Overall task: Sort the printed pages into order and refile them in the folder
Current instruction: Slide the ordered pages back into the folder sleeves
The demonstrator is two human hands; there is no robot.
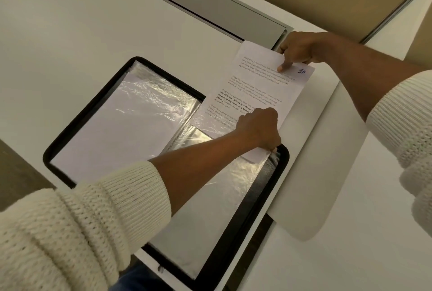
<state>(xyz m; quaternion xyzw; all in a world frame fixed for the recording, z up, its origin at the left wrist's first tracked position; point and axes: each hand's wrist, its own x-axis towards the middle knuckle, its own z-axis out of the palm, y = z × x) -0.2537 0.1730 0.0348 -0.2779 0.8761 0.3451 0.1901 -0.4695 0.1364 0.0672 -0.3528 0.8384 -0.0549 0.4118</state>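
Head view, camera tilted. An open black folder [271,185] lies on a white table [70,22], filling the centre and lower centre of the frame. Its left half carries a clear plastic sleeve [131,127] with a white sheet inside; its right half carries a second glossy sleeve [210,209], partly crossed by the left forearm. The printed page [264,80], bearing paragraphs of text and a handwritten blue "10" at its upper right corner, sits right of centre. Its lower end overlaps the right half of the folder and its upper end reaches out over the table. Glossy film covers the page's lower left part; how far the page sits inside a sleeve cannot be told. The left hand [259,127], reaching in from the lower left, is curled closed on the page's lower end, its fingertips at the sheet's bottom edge. The right hand [301,50], entering from the right, pinches the page's upper edge, with the thumb pressed on the printed face beside the "10". Both arms wear cream knit sleeves [81,220] pushed up the forearm. A grey hatch [210,3] is set into the table at upper centre, just beyond the page's top edge.
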